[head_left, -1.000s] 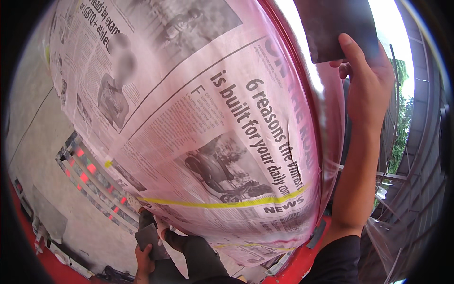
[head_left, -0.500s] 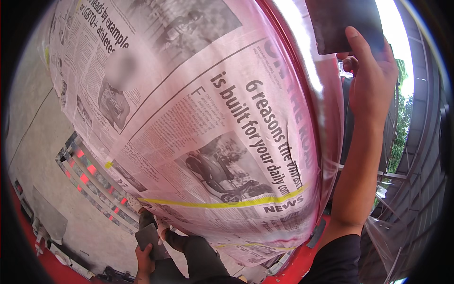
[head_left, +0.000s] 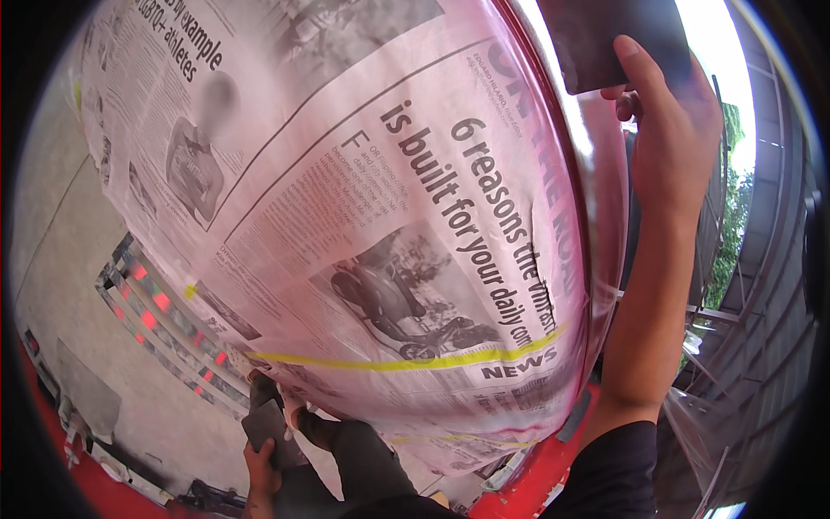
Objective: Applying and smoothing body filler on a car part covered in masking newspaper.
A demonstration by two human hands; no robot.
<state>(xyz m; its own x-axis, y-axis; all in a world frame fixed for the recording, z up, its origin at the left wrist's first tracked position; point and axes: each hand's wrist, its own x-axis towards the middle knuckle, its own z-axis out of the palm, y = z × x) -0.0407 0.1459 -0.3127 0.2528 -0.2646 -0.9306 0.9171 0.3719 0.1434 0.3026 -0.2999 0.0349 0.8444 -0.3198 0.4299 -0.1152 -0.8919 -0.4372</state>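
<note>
My right hand (head_left: 673, 147) is raised at the upper right, gripping a dark sheet of sandpaper (head_left: 618, 39) with the thumb on top. The sheet lies over or close above a glossy red car panel (head_left: 566, 104); contact cannot be told. Down at the lower left, my left hand (head_left: 262, 467) holds a second dark grey sandpaper sheet (head_left: 266, 424) near my legs. Newspaper (head_left: 415, 199) with pink overspray covers most of the car surface in front of me, held by yellow masking tape (head_left: 406, 362).
Concrete floor (head_left: 60, 251) extends to the left. A slatted, camouflage-patterned piece with red patches (head_left: 160, 316) lies there. A grey board (head_left: 86, 389) and assorted parts sit beyond it. Clear plastic sheeting (head_left: 696, 424) hangs at the right near a corrugated wall (head_left: 778, 285).
My right hand and its sheet have shifted slightly left and up along the red panel's edge. The view has moved a little; my left hand still holds its sheet.
</note>
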